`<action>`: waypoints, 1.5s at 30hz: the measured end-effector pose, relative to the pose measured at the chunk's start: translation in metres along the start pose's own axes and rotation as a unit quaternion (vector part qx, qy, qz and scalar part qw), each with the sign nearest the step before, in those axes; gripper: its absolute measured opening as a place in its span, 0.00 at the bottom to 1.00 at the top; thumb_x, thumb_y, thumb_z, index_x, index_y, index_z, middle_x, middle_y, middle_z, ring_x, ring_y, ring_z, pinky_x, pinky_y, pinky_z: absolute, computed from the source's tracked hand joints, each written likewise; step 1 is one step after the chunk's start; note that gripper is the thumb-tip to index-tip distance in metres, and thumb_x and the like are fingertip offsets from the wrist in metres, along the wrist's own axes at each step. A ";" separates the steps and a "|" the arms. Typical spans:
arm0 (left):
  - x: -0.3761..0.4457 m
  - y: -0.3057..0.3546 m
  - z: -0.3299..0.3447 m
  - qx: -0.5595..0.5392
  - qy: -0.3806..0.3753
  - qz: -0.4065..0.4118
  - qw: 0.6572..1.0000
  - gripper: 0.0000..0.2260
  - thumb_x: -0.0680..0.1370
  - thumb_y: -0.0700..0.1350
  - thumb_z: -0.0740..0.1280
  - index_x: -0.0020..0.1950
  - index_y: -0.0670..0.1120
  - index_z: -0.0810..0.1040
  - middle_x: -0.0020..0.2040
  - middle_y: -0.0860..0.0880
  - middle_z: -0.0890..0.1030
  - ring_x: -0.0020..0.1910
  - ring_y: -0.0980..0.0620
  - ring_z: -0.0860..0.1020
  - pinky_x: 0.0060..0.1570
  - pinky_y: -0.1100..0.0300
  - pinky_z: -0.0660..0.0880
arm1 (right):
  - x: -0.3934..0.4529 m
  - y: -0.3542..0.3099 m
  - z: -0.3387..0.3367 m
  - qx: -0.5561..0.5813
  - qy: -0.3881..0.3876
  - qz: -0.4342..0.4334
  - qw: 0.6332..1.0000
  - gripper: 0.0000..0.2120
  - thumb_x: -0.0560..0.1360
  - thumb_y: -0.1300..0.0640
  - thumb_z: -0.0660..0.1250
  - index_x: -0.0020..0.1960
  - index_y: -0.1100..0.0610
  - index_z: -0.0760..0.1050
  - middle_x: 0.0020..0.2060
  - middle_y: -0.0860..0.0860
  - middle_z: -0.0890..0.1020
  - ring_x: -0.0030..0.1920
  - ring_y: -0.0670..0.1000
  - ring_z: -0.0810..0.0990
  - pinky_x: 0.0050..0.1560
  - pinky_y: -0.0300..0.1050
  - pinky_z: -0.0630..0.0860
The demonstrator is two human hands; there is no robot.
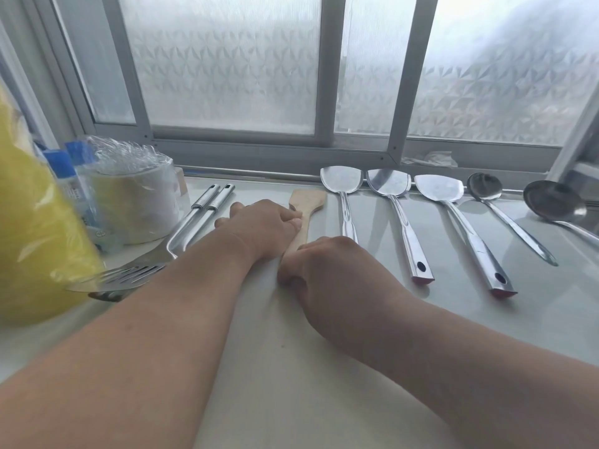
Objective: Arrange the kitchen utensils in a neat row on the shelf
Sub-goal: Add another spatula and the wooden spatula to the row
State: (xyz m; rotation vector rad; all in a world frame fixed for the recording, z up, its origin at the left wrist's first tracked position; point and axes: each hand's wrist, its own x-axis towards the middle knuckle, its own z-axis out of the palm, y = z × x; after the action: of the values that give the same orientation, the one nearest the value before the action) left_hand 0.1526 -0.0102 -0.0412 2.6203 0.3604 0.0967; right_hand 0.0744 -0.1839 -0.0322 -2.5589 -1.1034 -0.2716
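wooden spatula [307, 207] lies flat on the pale shelf [372, 319], blade toward the frosted window [227, 59], at the left end of the utensil row. both forearms reach in from the bottom edge, backs of the hands up. left hand [264, 226] sits across the upper handle just below the blade, fingers curled, fingertips against the wood. right hand [327, 277] is curled round the handle's near end, knuckles up; handle tip is hidden under it. to the right, well apart from each other, three steel turners [348, 209] [400, 218] [463, 228], then a spoon [505, 215] and a ladle [556, 202], all bowls toward the window. to the left, two slotted steel turners [201, 215] lie side by side the other way round, handles toward the window, slotted ends near the left forearm. behind them a wrapped roll [139, 196], blue-capped bottles [69, 176] and a yellow bag [29, 228].
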 end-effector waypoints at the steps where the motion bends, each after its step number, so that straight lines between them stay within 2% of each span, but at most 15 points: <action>1: 0.001 -0.001 0.000 0.009 -0.010 0.001 1.000 0.14 0.83 0.64 0.59 0.67 0.77 0.74 0.71 0.51 0.79 0.80 0.44 0.56 0.76 0.44 0.61 | 0.000 0.000 0.000 0.001 0.000 0.002 1.000 0.11 0.76 0.64 0.64 0.48 0.53 0.82 0.43 0.51 0.81 0.46 0.58 0.81 0.47 0.55 0.81; 5: 0.003 -0.004 0.001 0.049 -0.051 0.019 0.997 0.18 0.84 0.64 0.52 0.73 0.77 0.68 0.75 0.52 0.74 0.81 0.42 0.53 0.78 0.40 0.57 | 0.001 0.003 0.001 0.002 -0.007 0.013 1.000 0.12 0.75 0.65 0.64 0.50 0.53 0.82 0.44 0.53 0.82 0.46 0.58 0.81 0.48 0.55 0.82; 12: 0.000 -0.004 0.000 0.046 -0.052 0.017 0.997 0.19 0.84 0.64 0.52 0.74 0.79 0.64 0.76 0.50 0.73 0.82 0.43 0.51 0.79 0.39 0.57 | 0.002 0.004 0.002 0.003 -0.003 0.016 1.000 0.12 0.75 0.65 0.64 0.50 0.53 0.82 0.43 0.53 0.82 0.47 0.58 0.82 0.48 0.56 0.82; 27: -0.001 -0.003 -0.001 0.052 -0.051 0.032 0.997 0.19 0.85 0.63 0.53 0.75 0.77 0.65 0.77 0.55 0.72 0.81 0.42 0.53 0.79 0.40 0.57 | 0.001 0.002 0.000 0.001 -0.004 -0.002 1.000 0.11 0.75 0.65 0.63 0.46 0.53 0.81 0.40 0.52 0.79 0.45 0.58 0.80 0.47 0.55 0.81; 32: 0.005 -0.007 0.001 0.035 -0.055 0.009 0.998 0.23 0.77 0.67 0.52 0.72 0.80 0.65 0.78 0.47 0.72 0.80 0.39 0.56 0.79 0.39 0.59 | 0.000 0.003 -0.001 0.011 -0.004 -0.003 1.000 0.12 0.76 0.65 0.63 0.49 0.52 0.82 0.42 0.51 0.80 0.47 0.57 0.80 0.48 0.54 0.81; 35: 0.008 -0.009 0.004 0.024 -0.046 0.009 0.999 0.23 0.77 0.67 0.53 0.72 0.80 0.66 0.75 0.47 0.73 0.80 0.41 0.56 0.79 0.39 0.59 | 0.000 0.005 0.001 0.012 -0.003 -0.002 1.000 0.11 0.76 0.64 0.63 0.49 0.53 0.82 0.42 0.51 0.81 0.47 0.57 0.80 0.49 0.55 0.81; 37: 0.008 -0.008 0.005 0.015 -0.034 0.014 0.999 0.20 0.81 0.65 0.55 0.73 0.78 0.67 0.67 0.51 0.77 0.80 0.43 0.55 0.78 0.41 0.60 | -0.001 0.006 0.002 0.017 0.012 -0.009 1.000 0.10 0.78 0.62 0.63 0.48 0.53 0.82 0.41 0.51 0.81 0.47 0.56 0.80 0.48 0.55 0.80; 38: 0.009 -0.007 0.004 0.010 -0.027 0.017 0.999 0.19 0.83 0.63 0.55 0.73 0.77 0.68 0.64 0.53 0.78 0.80 0.44 0.55 0.78 0.42 0.60 | -0.001 0.006 0.003 0.022 0.026 -0.016 0.999 0.09 0.79 0.60 0.63 0.47 0.54 0.83 0.41 0.50 0.81 0.47 0.56 0.79 0.48 0.53 0.79; 40: 0.008 -0.005 0.002 0.000 -0.017 0.021 1.000 0.18 0.84 0.62 0.55 0.74 0.74 0.69 0.67 0.54 0.79 0.80 0.44 0.56 0.78 0.42 0.60 | 0.001 0.006 0.005 0.023 0.059 -0.033 0.997 0.10 0.80 0.56 0.64 0.47 0.54 0.84 0.42 0.50 0.82 0.47 0.53 0.79 0.49 0.49 0.77; 43: 0.002 -0.001 0.000 -0.010 -0.023 0.032 0.999 0.19 0.85 0.61 0.56 0.75 0.72 0.71 0.67 0.52 0.79 0.81 0.44 0.55 0.78 0.41 0.60 | 0.005 0.010 0.003 0.029 0.096 -0.039 0.994 0.09 0.79 0.55 0.66 0.44 0.53 0.84 0.42 0.49 0.84 0.43 0.48 0.75 0.47 0.36 0.69; 45: -0.004 -0.001 -0.003 -0.013 -0.020 0.030 0.999 0.19 0.85 0.60 0.58 0.75 0.69 0.73 0.64 0.53 0.78 0.81 0.44 0.58 0.79 0.41 0.60 | 0.009 0.016 0.000 0.036 0.100 -0.012 0.994 0.11 0.79 0.50 0.65 0.44 0.51 0.84 0.42 0.48 0.84 0.44 0.48 0.76 0.48 0.39 0.70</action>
State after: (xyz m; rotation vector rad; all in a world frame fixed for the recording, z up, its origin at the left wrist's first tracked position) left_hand 0.1481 -0.0088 -0.0389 2.6028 0.2657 0.0697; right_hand 0.0918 -0.1881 -0.0337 -2.3960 -1.0493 -0.4734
